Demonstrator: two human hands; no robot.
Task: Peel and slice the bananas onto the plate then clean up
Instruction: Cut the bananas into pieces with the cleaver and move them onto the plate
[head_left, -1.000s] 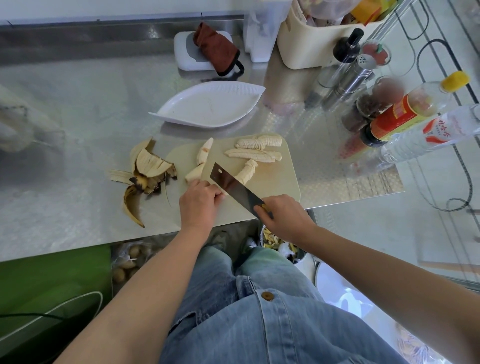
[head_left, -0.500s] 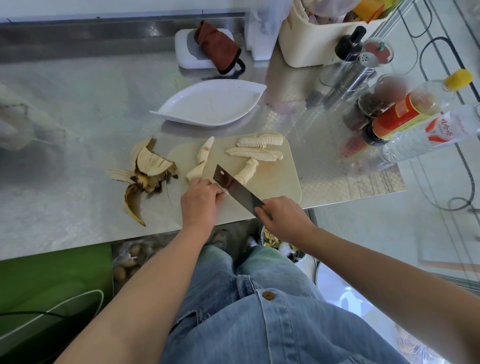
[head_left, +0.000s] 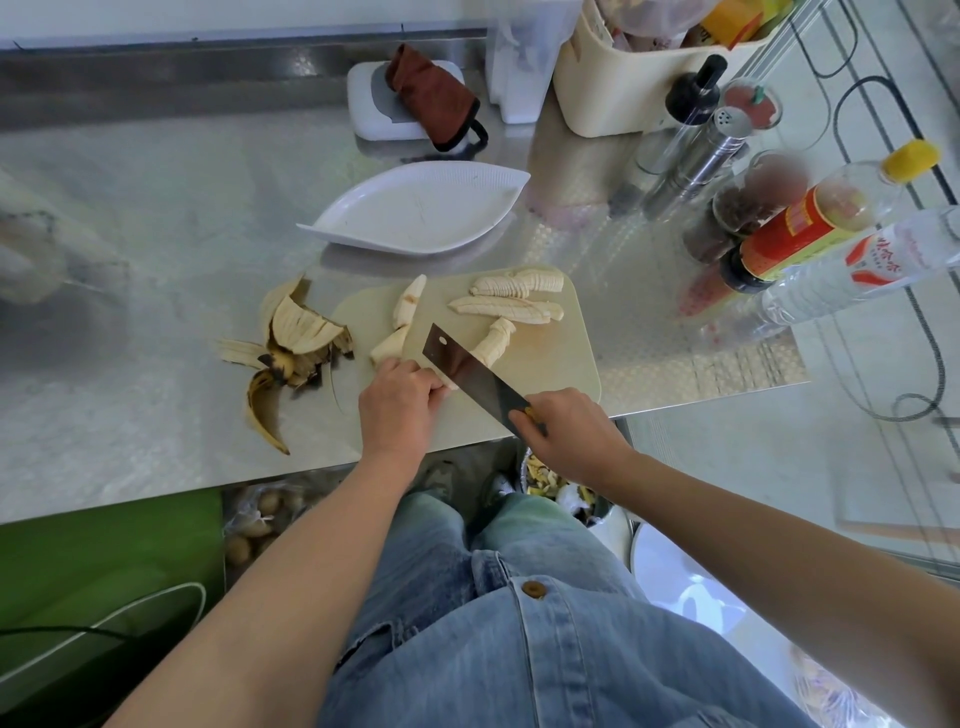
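Red characters on clear bottle (head_left: 857, 270) and yellow print on red-labelled bottle (head_left: 800, 234), both illegible.

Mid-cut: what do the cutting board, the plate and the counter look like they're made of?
Cutting board: likely plastic, matte beige, thin with rounded corners. Plate: glossy white, fine ribbing; ceramic or melamine, cannot tell which. Counter: stainless steel by its look, with a brushed, reflective sheen.
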